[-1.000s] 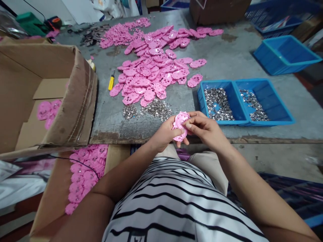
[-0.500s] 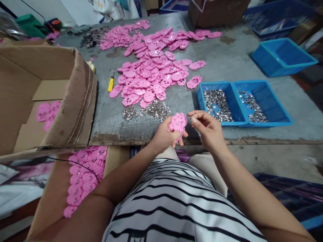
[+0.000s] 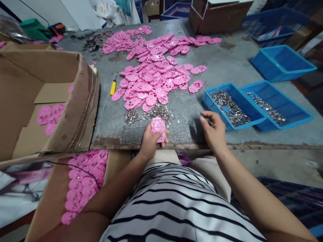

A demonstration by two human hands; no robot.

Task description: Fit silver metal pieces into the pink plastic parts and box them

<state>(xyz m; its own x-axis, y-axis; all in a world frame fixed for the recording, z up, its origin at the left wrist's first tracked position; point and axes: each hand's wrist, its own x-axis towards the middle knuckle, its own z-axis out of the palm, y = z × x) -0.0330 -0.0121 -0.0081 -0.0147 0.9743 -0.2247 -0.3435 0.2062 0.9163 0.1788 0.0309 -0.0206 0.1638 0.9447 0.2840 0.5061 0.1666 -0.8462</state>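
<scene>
One pink plastic piece is what I see gripped in the left hand, thumb across its face, near the loose metal bits. The right hand curls loosely beside a blue bin; I cannot tell whether its fingertips meet or pinch anything small.

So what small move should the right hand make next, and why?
Perhaps dip the right hand into the nearer blue tray: it is close by, small metal pieces lie inside, and the left hand holds a pink piece. Whether the right hand is empty is unclear.
</scene>
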